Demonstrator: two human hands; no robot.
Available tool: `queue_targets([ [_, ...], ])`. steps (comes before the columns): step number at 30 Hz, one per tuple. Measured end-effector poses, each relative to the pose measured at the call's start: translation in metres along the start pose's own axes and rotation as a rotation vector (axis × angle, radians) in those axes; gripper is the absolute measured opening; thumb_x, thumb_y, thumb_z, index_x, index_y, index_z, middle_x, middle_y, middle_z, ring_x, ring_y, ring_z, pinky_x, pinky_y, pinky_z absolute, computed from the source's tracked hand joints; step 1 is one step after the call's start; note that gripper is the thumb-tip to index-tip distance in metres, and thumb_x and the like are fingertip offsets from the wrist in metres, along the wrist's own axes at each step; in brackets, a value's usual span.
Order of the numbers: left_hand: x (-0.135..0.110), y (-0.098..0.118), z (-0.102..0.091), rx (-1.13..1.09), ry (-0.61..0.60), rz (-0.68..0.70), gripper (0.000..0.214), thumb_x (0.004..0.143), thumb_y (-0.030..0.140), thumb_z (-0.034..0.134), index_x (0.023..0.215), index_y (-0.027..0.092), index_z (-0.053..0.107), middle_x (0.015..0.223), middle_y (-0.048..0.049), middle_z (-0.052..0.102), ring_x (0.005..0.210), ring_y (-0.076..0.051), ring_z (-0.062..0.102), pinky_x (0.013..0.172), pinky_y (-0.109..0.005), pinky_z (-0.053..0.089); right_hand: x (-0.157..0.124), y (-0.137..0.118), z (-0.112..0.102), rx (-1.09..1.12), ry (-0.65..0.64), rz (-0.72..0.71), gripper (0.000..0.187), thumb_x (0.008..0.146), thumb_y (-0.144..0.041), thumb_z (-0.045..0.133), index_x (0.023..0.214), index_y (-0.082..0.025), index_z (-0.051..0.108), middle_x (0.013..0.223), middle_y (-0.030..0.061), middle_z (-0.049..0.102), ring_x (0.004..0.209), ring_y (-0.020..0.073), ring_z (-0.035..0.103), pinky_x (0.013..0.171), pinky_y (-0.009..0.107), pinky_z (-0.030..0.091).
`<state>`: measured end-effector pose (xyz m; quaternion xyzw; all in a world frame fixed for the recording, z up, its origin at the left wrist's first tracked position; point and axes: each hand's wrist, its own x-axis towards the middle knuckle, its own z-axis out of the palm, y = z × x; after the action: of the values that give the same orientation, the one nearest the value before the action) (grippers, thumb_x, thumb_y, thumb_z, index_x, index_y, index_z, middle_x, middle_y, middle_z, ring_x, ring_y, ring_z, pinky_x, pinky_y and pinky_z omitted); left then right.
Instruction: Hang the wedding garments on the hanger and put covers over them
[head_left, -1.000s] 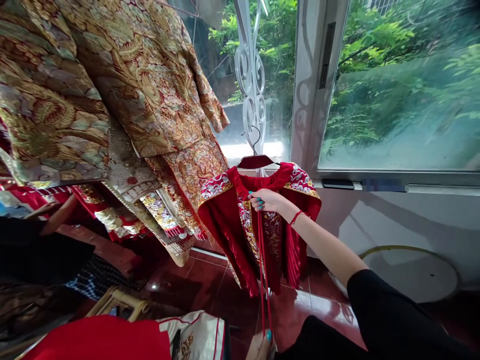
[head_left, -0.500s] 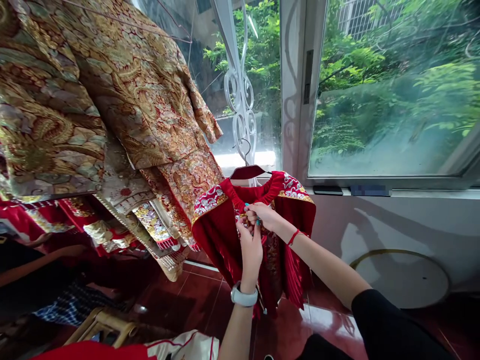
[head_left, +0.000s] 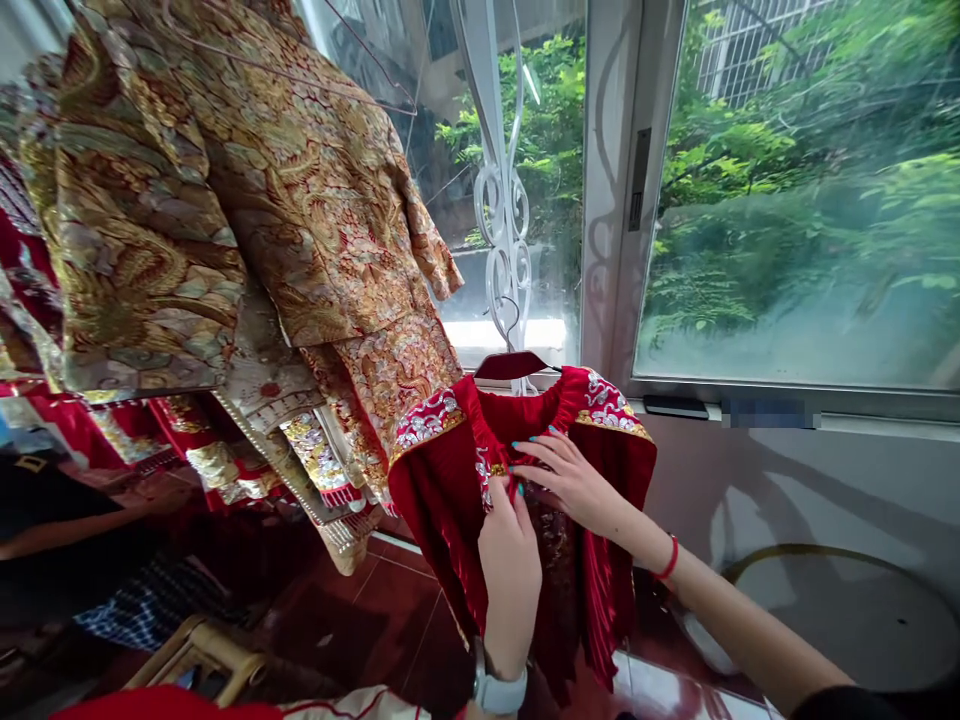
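Observation:
A red velvet garment (head_left: 450,520) with sequinned, gold-edged shoulder trim hangs on a dark red hanger (head_left: 510,365) in front of the window. Both my hands are on its chest front. My left hand (head_left: 510,570), with a pale watch on the wrist, pinches the front edge from below. My right hand (head_left: 577,485), with a red thread bracelet, comes in from the right, its fingertips meeting the same opening. My fingers hide part of the closure, and no loose cord shows.
Gold-embroidered robes (head_left: 322,210) and red trimmed garments (head_left: 225,470) hang close on the left. A white iron window grille (head_left: 502,210) stands behind the hanger. A person's arm (head_left: 75,525) is at far left, above a wooden frame (head_left: 199,660). A gold-rimmed disc (head_left: 840,610) leans against the wall.
My left hand has risen from the bottom of the view to the garment's chest, and the hanging red cord is gone from view. Both hands have slid down from the collar.

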<state>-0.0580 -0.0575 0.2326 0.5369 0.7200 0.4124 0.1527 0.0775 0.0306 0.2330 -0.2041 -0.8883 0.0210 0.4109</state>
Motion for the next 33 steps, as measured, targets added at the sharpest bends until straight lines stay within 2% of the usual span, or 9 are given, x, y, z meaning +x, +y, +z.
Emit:
queue_targets([
  [4, -0.001, 0.004, -0.008, 0.026, -0.070, 0.072, 0.031, 0.095, 0.029, 0.036, 0.119, 0.016, 0.051, 0.099, -0.0169, 0.071, 0.079, -0.029, 0.069, 0.062, -0.031, 0.041, 0.006, 0.013, 0.016, 0.087, 0.025, -0.244, 0.029, 0.101, -0.018, 0.037, 0.102, -0.019, 0.066, 0.096, 0.0084, 0.070, 0.094, 0.0190, 0.063, 0.097, 0.043, 0.050],
  [9, 0.010, 0.005, -0.025, 0.015, -0.122, 0.130, 0.035, 0.094, 0.023, 0.034, 0.119, 0.015, 0.057, 0.071, -0.0075, 0.064, 0.062, -0.021, 0.060, 0.058, -0.029, 0.036, 0.023, 0.020, 0.015, 0.213, 0.061, -0.129, 0.031, 0.102, -0.023, 0.038, 0.106, -0.020, 0.068, 0.077, 0.0059, 0.065, 0.070, 0.0170, 0.057, 0.064, 0.031, 0.048],
  [13, 0.019, 0.001, -0.036, -0.241, -0.160, 0.091, 0.026, 0.092, 0.031, 0.042, 0.108, 0.018, 0.058, 0.069, -0.0009, 0.057, 0.060, -0.015, 0.051, 0.060, -0.027, 0.038, 0.033, 0.013, 0.015, 0.071, -0.140, -0.158, 0.034, 0.101, -0.018, 0.033, 0.116, -0.016, 0.064, 0.083, 0.0077, 0.064, 0.077, 0.0199, 0.052, 0.071, 0.034, 0.045],
  [18, 0.016, -0.001, -0.029, -0.728, -0.519, 0.020, 0.034, 0.086, 0.053, 0.051, 0.080, 0.020, 0.047, 0.057, 0.0083, 0.039, 0.048, -0.008, 0.037, 0.052, -0.023, 0.038, 0.031, 0.014, 0.021, -0.083, -0.233, -0.216, 0.029, 0.098, -0.023, 0.043, 0.119, -0.012, 0.060, 0.090, 0.0117, 0.063, 0.087, 0.0230, 0.051, 0.079, 0.037, 0.044],
  [21, 0.013, -0.002, -0.023, -0.835, -0.512, -0.014, 0.041, 0.080, 0.059, 0.059, 0.078, 0.019, 0.048, 0.062, 0.0076, 0.041, 0.049, -0.006, 0.036, 0.051, -0.024, 0.038, 0.030, 0.019, 0.021, -0.076, -0.260, -0.211, 0.028, 0.100, -0.019, 0.038, 0.108, -0.013, 0.065, 0.087, 0.0116, 0.063, 0.086, 0.0228, 0.051, 0.079, 0.037, 0.044],
  [23, 0.015, -0.005, -0.023, -0.870, -0.474, -0.029, 0.044, 0.078, 0.061, 0.062, 0.077, 0.019, 0.050, 0.061, 0.0079, 0.040, 0.048, -0.006, 0.035, 0.050, -0.024, 0.037, 0.031, 0.020, 0.015, -0.033, -0.314, -0.227, 0.030, 0.100, -0.018, 0.037, 0.115, -0.011, 0.063, 0.091, 0.0128, 0.063, 0.088, 0.0231, 0.051, 0.080, 0.038, 0.044],
  [28, 0.021, -0.015, -0.036, -0.689, -0.538, 0.074, 0.038, 0.090, 0.052, 0.048, 0.079, 0.018, 0.058, 0.057, 0.0010, 0.056, 0.060, -0.015, 0.054, 0.072, -0.032, 0.047, 0.035, 0.012, -0.004, 0.323, -0.331, -0.102, 0.035, 0.102, -0.021, 0.032, 0.119, -0.016, 0.062, 0.095, 0.0106, 0.064, 0.088, 0.0204, 0.053, 0.082, 0.035, 0.045],
  [31, 0.019, -0.022, -0.047, -0.367, -0.518, 0.161, 0.034, 0.093, 0.045, 0.044, 0.087, 0.019, 0.066, 0.085, -0.0067, 0.069, 0.086, -0.023, 0.062, 0.091, -0.039, 0.047, 0.038, 0.014, -0.012, 0.616, -0.304, 0.050, 0.035, 0.102, -0.027, 0.036, 0.098, -0.018, 0.069, 0.089, 0.0073, 0.065, 0.084, 0.0176, 0.056, 0.080, 0.032, 0.047],
  [33, 0.021, -0.023, -0.055, -0.177, -0.447, 0.247, 0.030, 0.091, 0.041, 0.049, 0.103, 0.021, 0.068, 0.114, -0.0094, 0.067, 0.109, -0.026, 0.059, 0.103, -0.041, 0.042, 0.041, 0.019, -0.017, 0.722, -0.325, 0.106, 0.031, 0.099, -0.028, 0.044, 0.089, -0.016, 0.070, 0.085, 0.0067, 0.065, 0.080, 0.0167, 0.058, 0.077, 0.031, 0.048],
])
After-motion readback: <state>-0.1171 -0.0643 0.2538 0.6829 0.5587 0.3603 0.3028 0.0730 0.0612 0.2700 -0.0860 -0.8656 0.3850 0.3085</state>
